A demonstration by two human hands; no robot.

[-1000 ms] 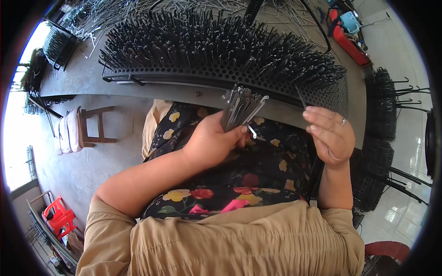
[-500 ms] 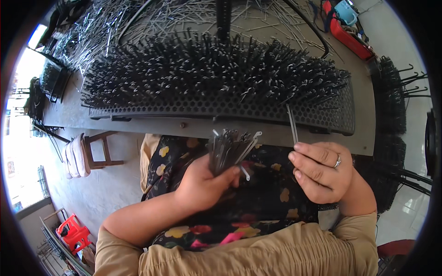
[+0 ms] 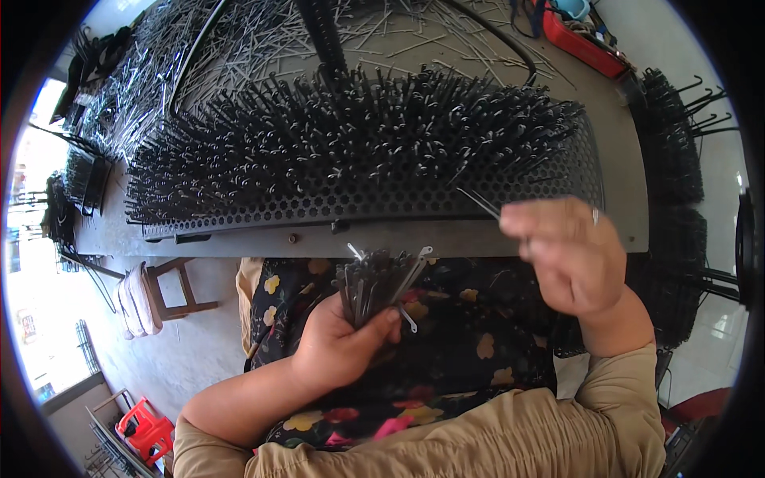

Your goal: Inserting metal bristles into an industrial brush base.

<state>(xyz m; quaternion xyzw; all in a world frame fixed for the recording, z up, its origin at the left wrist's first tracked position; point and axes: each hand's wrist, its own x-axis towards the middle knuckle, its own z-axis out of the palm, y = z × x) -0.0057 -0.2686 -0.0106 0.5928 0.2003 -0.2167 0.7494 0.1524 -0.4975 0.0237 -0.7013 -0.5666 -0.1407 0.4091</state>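
My left hand (image 3: 339, 344) is wrapped round an upright bundle of thin dark metal strips (image 3: 370, 283), held in front of the floral apron. A few paler strips with holed ends stick out at its side. My right hand (image 3: 570, 255), blurred by motion, pinches one or two slim metal strips (image 3: 478, 201). Their far ends point left and reach the front of a black perforated rack (image 3: 319, 212); whether they touch it I cannot tell. Packed across the rack stand many dark rods with hooked tips (image 3: 358, 139), leaving bare holes along its front and right end.
Loose metal strips (image 3: 263, 48) litter the back of the table (image 3: 446, 245). A dark slotted post (image 3: 319, 36) rises behind the rack. A red tray (image 3: 586, 48) sits at the far right, and dark racks (image 3: 673, 159) flank that side. A wooden chair (image 3: 171, 291) and red stool (image 3: 147, 430) stand left.
My right hand has moved up toward the rack, and its strips have tilted from nearly upright to leaning left. The left hand keeps its bundle. The whole view has shifted slightly.
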